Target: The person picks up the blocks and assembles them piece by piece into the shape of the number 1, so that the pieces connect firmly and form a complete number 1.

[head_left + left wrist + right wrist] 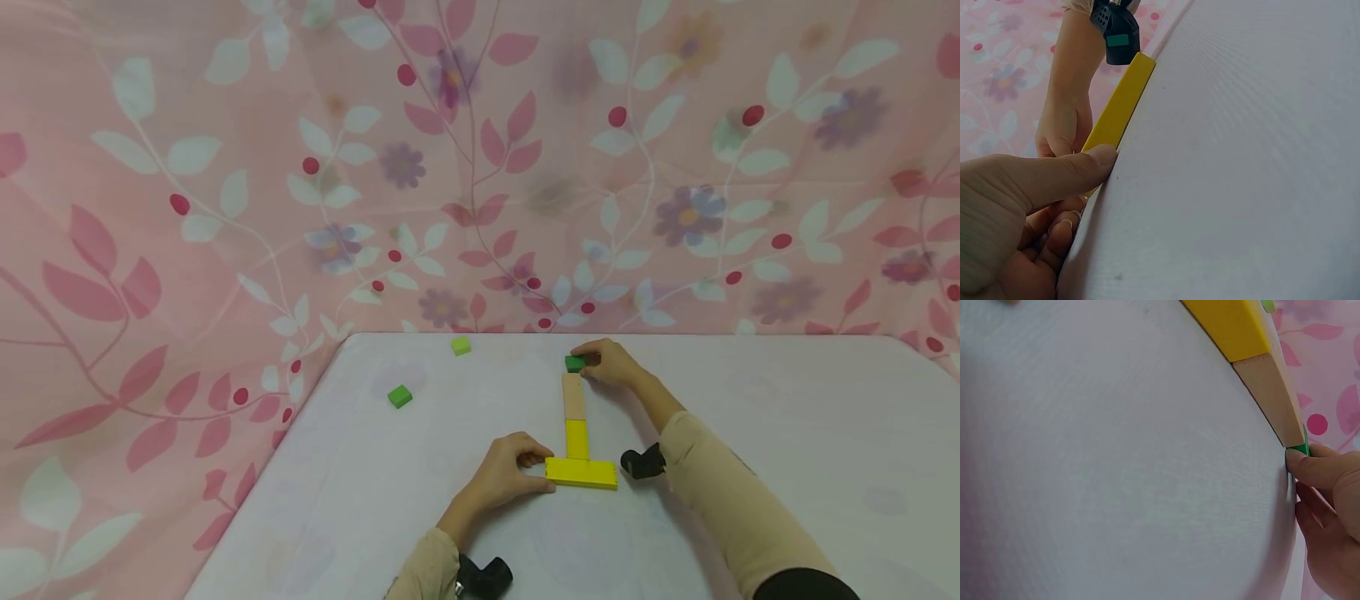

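My left hand [501, 473] grips the left end of a long yellow block [581, 473], thumb on the near side and fingers behind. In the left wrist view the thumb [1094, 159] presses on that block. A shorter yellow block [577, 438] runs away from the long block's middle, followed in line by a plain wooden block [573, 396]. At the far end of this row, my right hand [609, 363] pinches a small dark green block [574, 363]. The right wrist view shows the green block [1300, 449], mostly hidden by the thumb, right at the wooden block's end.
Two loose light green blocks lie on the white table to the left: one green block [400, 396] nearer, one yellow-green block [461, 345] by the back edge. A pink floral cloth [480, 167] hangs behind the table [787, 433]. Black wrist cameras [643, 462] sit beside both sleeves.
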A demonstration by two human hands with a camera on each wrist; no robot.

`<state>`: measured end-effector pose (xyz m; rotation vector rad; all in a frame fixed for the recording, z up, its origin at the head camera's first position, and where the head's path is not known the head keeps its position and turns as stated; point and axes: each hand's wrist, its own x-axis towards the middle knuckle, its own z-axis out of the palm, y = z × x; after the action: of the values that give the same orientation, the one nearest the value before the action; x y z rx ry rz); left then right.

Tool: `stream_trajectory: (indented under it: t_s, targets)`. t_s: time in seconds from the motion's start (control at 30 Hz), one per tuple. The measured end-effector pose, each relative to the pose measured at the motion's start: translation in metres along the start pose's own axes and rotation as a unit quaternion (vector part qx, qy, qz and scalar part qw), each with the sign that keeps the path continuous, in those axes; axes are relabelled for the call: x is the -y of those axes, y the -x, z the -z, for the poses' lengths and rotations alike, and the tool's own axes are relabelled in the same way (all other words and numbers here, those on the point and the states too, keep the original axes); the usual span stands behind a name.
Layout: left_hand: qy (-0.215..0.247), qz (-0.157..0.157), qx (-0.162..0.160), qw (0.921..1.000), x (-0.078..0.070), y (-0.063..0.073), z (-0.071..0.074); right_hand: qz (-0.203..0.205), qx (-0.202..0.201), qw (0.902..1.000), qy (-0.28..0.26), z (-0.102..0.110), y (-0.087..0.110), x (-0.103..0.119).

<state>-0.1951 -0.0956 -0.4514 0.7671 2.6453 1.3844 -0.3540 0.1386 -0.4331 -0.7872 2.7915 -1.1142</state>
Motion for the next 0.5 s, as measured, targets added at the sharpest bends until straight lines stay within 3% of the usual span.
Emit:
stream_trajectory:
  t_s: [0.5]
  targets:
    - [0.001, 0.004, 0.000, 1.0000, 0.0000, -0.0002, -0.0005, 0.010, 0.012, 0.9998, -0.010, -0.0014, 0.0063, -0.0024]
